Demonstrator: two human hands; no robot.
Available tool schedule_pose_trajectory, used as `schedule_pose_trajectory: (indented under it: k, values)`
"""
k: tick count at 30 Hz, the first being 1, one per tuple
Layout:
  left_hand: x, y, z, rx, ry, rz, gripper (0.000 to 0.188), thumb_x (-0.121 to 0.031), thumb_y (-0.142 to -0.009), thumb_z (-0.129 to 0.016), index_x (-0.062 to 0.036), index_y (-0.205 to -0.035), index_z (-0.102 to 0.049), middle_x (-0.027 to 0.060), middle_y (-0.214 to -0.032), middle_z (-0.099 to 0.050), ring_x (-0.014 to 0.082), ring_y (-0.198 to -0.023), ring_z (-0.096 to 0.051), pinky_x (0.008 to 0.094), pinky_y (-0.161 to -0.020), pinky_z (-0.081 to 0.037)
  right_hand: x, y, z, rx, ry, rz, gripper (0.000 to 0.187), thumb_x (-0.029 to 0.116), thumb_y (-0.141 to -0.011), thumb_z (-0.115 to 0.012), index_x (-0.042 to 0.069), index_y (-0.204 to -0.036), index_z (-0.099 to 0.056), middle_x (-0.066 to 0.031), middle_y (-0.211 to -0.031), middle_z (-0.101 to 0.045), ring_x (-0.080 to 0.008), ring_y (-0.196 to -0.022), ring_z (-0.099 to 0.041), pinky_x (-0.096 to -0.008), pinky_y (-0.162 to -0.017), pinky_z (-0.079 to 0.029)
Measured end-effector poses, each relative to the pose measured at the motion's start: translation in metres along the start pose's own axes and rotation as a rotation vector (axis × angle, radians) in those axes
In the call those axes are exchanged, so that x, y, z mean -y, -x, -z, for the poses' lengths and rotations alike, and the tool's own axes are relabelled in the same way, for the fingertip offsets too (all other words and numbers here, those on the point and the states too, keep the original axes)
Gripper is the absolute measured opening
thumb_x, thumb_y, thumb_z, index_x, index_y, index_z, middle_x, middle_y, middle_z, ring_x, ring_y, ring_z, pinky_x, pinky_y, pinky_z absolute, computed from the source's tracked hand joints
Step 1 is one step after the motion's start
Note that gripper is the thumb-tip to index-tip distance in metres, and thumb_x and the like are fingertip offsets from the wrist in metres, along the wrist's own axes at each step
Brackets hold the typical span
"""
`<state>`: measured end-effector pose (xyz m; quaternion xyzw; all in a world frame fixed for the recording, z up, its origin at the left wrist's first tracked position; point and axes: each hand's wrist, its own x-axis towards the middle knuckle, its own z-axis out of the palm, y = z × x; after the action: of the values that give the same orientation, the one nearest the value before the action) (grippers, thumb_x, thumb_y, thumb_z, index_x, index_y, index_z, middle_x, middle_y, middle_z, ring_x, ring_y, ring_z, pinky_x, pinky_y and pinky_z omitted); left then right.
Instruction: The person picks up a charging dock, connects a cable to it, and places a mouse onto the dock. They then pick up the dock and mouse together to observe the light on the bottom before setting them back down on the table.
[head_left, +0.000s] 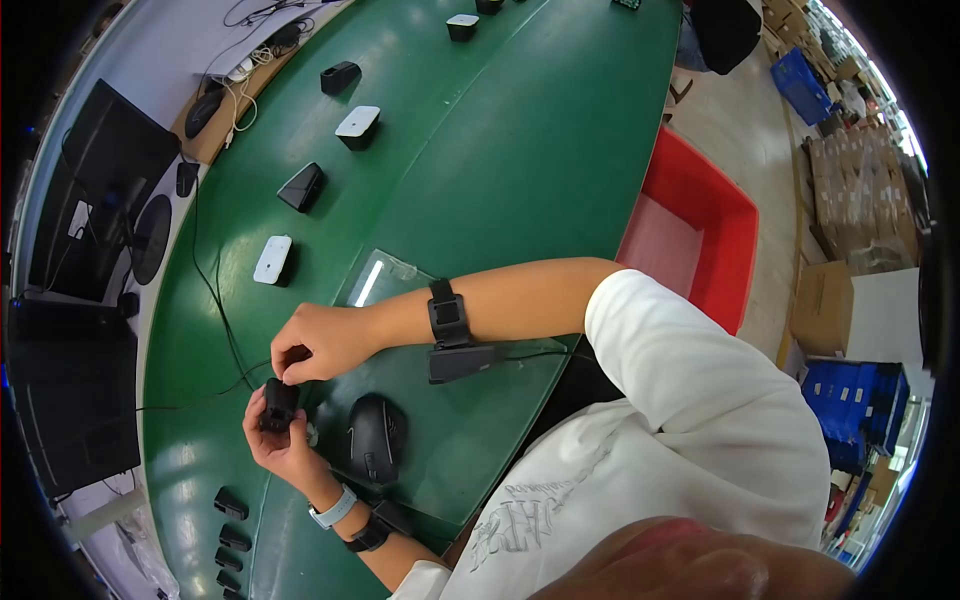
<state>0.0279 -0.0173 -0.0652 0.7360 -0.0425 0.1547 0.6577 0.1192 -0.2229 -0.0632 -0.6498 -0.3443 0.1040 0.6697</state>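
Observation:
My left hand [285,450] is closed around a small black device [281,402], with its fingers on one side and the thumb on the other. Just above, my right hand [325,340] has thumb and forefinger pinched at the device's upper end. Anything small between those fingertips is hidden. A black computer mouse [376,440] rests on the table close to my hands, on a clear sheet [480,390]. A thin black cable [222,312] runs along the table to beside the held device.
The green table [520,140] bears several black blocks, some with white tops, like this white-topped block [272,260]. Small black pieces [232,502] line the lower left. Monitors [105,190] stand left. A red bin [735,230] sits beyond the table's right edge.

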Motion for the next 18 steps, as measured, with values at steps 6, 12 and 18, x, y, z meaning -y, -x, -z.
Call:
schedule_pose_trajectory:
  k: [6, 12, 18]
  values:
    - [-0.007, 0.005, -0.007, 0.009, -0.033, -0.032, 0.043, 0.016, -0.079, -0.064, 0.0010, -0.118, -0.059, 0.0171, -0.135, -0.059, 0.0254, -0.121, -0.060, 0.0376, -0.106, -0.049, -0.001, 0.003, -0.001, 0.030, 0.023, 0.009, 0.013, 0.008, -0.087, -0.073, -0.001, -0.096, -0.072, -0.0110, -0.082, -0.074, -0.0182, -0.070, -0.069, -0.0322, -0.066, -0.055]
    - [0.001, -0.001, -0.006, 0.069, -0.107, -0.130, 0.040, 0.013, -0.080, -0.067, -0.0008, -0.116, -0.056, 0.0161, -0.130, -0.057, 0.0269, -0.120, -0.059, 0.0375, -0.105, -0.049, 0.005, 0.004, 0.003, 0.032, 0.014, 0.051, 0.015, 0.002, -0.087, -0.072, -0.002, -0.101, -0.069, -0.0119, -0.087, -0.075, -0.0185, -0.076, -0.071, -0.0308, -0.070, -0.057]
    - [-0.027, 0.000, -0.020, 0.080, -0.317, 0.055, 0.059, 0.001, -0.083, -0.077, -0.0001, -0.138, -0.054, 0.0151, -0.123, -0.066, 0.0223, -0.109, -0.065, 0.0368, -0.099, -0.053, -0.011, -0.008, -0.009, -0.143, 0.042, 0.176, 0.024, 0.010, -0.087, -0.075, 0.004, -0.109, -0.066, -0.0097, -0.094, -0.074, -0.0191, -0.085, -0.071, -0.0332, -0.081, -0.055]
